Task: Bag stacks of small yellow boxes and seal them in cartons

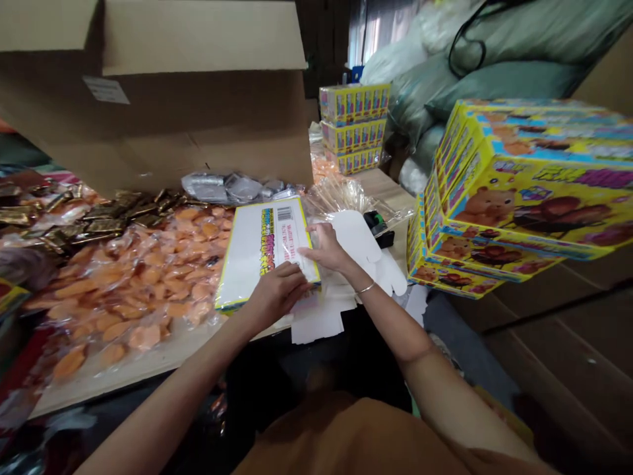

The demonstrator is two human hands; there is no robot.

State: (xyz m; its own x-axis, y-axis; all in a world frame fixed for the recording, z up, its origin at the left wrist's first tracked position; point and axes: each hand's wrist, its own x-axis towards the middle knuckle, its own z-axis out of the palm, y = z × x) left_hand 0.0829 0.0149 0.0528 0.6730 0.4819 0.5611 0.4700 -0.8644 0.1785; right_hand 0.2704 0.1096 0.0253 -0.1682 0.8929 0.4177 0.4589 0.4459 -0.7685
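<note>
A flat printed box with a white face, yellow edges, a barcode and coloured lettering lies on the table in front of me. My left hand rests at its near edge, fingers curled and pressed together against the box. At its right edge is my right hand, thumb and forefinger on the rim, the other fingers bent. A bracelet circles the right wrist. White unfolded cardboard lies beneath and beside the right hand. What is under my left fingers is hidden.
Orange pieces in clear wrappers and gold-wrapped pieces spread leftward. Behind stands a large open carton. Stacked yellow boxes stand at the back and right. Thin sticks and a black tape dispenser lie nearby.
</note>
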